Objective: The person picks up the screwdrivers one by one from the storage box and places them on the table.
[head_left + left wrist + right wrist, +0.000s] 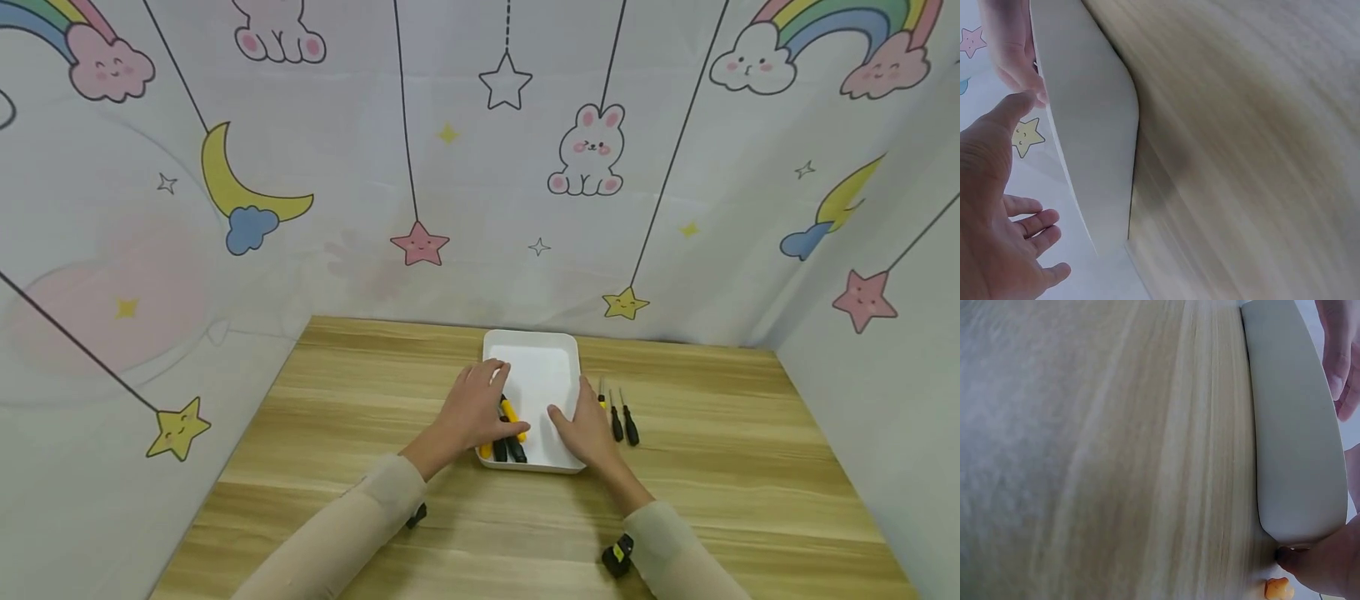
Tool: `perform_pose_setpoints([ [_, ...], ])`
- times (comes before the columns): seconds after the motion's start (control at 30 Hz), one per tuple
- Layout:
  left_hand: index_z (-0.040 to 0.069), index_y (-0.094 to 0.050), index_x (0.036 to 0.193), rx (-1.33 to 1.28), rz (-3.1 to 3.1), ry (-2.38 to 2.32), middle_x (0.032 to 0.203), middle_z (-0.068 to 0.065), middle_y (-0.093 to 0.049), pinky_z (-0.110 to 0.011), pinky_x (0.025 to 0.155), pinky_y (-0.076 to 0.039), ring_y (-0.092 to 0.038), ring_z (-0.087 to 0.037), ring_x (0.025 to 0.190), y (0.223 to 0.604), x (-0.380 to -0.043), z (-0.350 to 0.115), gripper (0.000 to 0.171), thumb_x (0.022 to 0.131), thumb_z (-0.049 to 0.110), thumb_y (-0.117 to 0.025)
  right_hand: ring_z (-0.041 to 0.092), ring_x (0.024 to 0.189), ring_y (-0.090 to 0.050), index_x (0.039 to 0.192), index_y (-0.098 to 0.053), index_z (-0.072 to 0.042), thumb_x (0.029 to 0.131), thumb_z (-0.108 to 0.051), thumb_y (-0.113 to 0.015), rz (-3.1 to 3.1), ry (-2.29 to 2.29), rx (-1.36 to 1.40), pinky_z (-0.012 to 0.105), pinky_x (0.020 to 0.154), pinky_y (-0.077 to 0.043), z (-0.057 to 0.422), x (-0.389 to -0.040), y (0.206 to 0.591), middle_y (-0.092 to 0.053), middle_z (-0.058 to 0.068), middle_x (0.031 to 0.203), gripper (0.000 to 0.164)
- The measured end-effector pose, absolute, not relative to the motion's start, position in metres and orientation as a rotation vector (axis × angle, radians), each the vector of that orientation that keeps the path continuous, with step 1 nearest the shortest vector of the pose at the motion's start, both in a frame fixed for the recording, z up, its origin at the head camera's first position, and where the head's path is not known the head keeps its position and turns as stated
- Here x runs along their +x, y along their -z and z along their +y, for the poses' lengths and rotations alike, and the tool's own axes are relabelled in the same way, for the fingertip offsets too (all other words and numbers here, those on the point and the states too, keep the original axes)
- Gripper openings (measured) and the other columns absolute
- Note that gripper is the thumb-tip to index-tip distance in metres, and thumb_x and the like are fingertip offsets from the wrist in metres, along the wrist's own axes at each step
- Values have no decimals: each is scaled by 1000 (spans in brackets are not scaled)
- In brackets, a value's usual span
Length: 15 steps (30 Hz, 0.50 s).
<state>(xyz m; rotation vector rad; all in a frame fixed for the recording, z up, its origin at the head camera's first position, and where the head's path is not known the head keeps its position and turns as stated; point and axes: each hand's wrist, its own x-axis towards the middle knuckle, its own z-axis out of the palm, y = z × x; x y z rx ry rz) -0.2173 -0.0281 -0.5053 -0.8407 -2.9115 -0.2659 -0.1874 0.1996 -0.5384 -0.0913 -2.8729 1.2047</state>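
Observation:
A white rectangular tray [542, 358] lies on the wooden table, with several yellow and black tool handles [512, 419] along its left side. Over that side hovers my left hand [477, 407], fingers extended and thumb spread above the handles, partly hiding them. In the left wrist view, the left hand [997, 212] shows loose fingers and holds nothing. My right hand [588, 429] is at the tray's right rim, fingers outside and thumb spread over the inside. The right wrist view has a fingertip [1291, 557] against the outer corner of the tray wall [1297, 425].
Several dark-handled screwdrivers [624, 423] lie side by side right of the tray, one with yellow on its handle. A small black object with a yellow-green mark [618, 556] is by the right sleeve. A patterned white curtain [480, 183] stands behind the table [720, 467].

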Motion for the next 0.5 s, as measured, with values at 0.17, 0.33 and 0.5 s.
perform_pose_setpoints([
  [0.17,5,-47,158,-849,-2907,200,157,-11,-50,-55,125,-30,-47,-32,145,501,-216,-28,114,80,86,-66,52,152,-29,164,-12,12,102,-33,-66,-2886,-1200,-103,65,122,-29,199,-186,539,-24,36,166,93],
  [0.33,5,-48,157,-875,-2909,153,155,-11,-52,-52,124,-32,-48,-31,143,495,-216,-31,114,81,89,-63,51,153,-29,165,-12,10,102,-35,-67,-2895,-1199,-121,64,122,-29,198,-186,541,-24,34,167,94],
  [0.5,5,-52,154,-916,-2919,65,150,-11,-56,-46,123,-36,-52,-29,139,488,-219,-31,110,81,87,-65,52,152,-30,165,-13,11,102,-35,-67,-2896,-1192,-126,65,122,-29,198,-186,540,-25,35,167,95],
])
